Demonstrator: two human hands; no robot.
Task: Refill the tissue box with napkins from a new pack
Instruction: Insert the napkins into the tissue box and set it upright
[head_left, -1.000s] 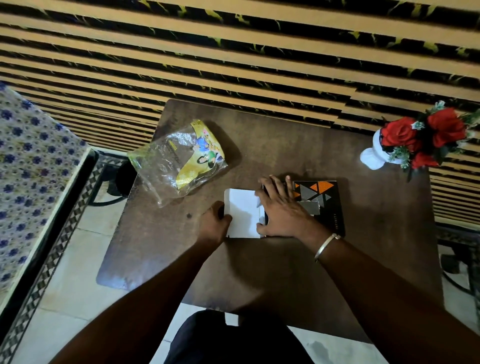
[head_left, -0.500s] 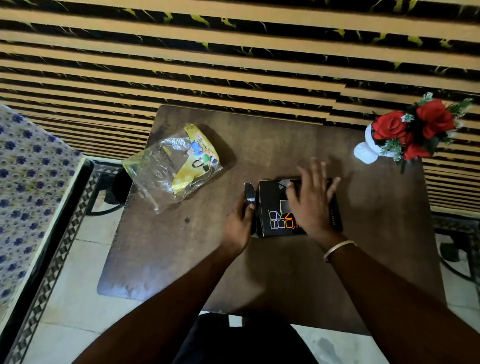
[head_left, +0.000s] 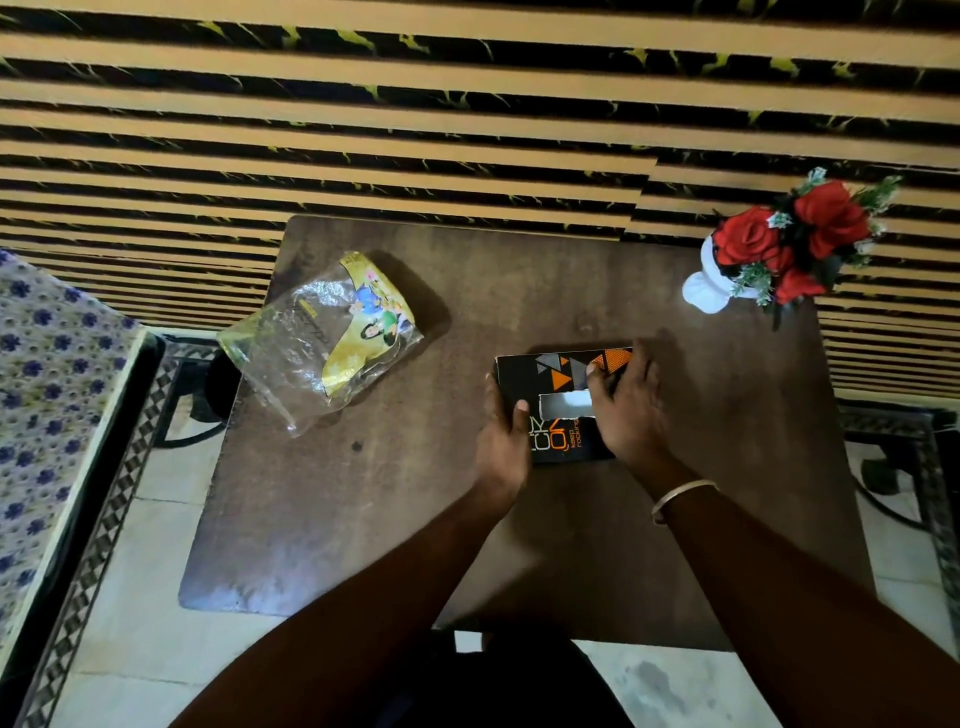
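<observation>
Both hands on the box, its slot facing up.

Left hand cups the near-left end, thumb on top; right hand lies flat and spread over the right half of the black cardboard tissue box with orange triangles. Its long axis runs left to right, with white napkin showing just beside the right fingertips. Well off left lies the clear-and-yellow plastic wrapper, seemingly empty.

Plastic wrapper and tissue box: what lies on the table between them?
Nothing: the head view shows only bare brown table between the empty plastic wrapper and the tissue box, apart from one small dark spot.
</observation>
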